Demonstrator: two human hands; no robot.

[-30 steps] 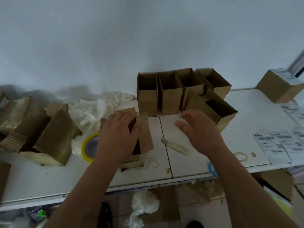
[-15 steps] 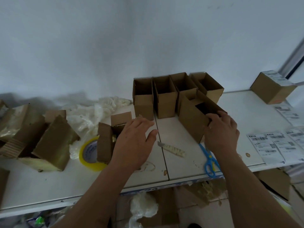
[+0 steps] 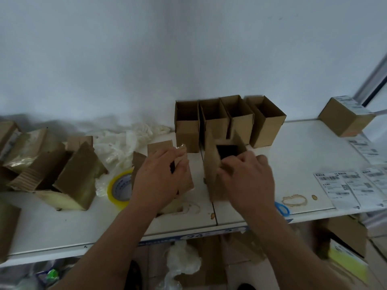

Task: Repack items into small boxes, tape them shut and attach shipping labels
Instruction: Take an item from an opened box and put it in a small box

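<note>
My right hand (image 3: 246, 178) grips the rim of a small open cardboard box (image 3: 211, 164) standing upright near the table's front, just right of the seam. My left hand (image 3: 159, 176) holds another brown box with raised flaps (image 3: 184, 174) to its left; a dark item shows between its fingers. A row of several empty open boxes (image 3: 228, 124) stands behind against the wall. A yellow tape roll (image 3: 118, 188) lies left of my left hand. Shipping labels (image 3: 347, 188) lie at the right.
Larger taped cartons (image 3: 69, 176) and crumpled plastic (image 3: 123, 143) sit at the left. A closed labelled box (image 3: 345, 118) is at the far right. Blue scissors (image 3: 282, 208) peek out beside my right wrist. Cardboard scraps and bags lie under the white table (image 3: 293, 155).
My right hand has pulled the open box toward me and stood it upright. My left hand has moved back onto the flapped box and taken hold of it.
</note>
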